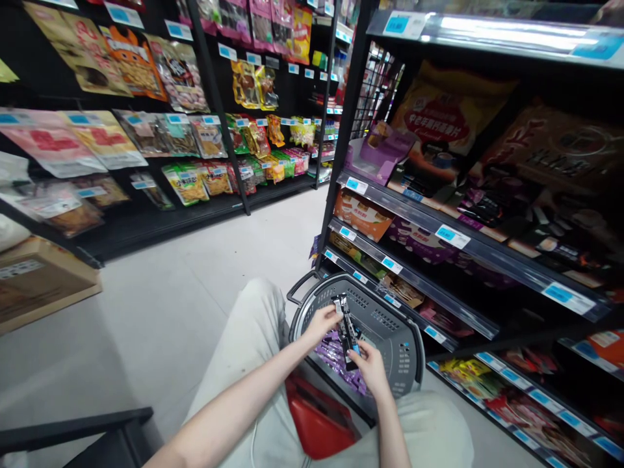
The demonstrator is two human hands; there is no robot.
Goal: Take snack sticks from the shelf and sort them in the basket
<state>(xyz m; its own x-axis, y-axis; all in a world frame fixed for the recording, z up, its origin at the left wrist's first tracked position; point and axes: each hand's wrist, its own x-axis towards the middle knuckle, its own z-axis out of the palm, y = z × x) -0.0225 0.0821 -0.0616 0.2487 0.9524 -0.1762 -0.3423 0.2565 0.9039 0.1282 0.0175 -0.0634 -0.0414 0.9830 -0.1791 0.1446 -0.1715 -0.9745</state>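
Over a grey shopping basket [390,318], my left hand [323,324] pinches the upper end of black stick packets [346,330]. I cannot tell how many there are. Lower down, the fingers of my right hand [370,367] are closed on the other end of the same packets. Beneath my hands, purple stick packets [334,357] lie in a pile at the bottom of the basket, partly hidden by what I hold. The basket stands between my knees, its black handle [295,290] folded out on the far left side.
Close on the right rises a shelf rack [404,201] with boxes and snack bags. Another rack [185,211] with hanging bags runs along the left. A cardboard box [49,279] stands at far left, a black frame [78,429] at lower left. Something red [319,416] is between my legs.
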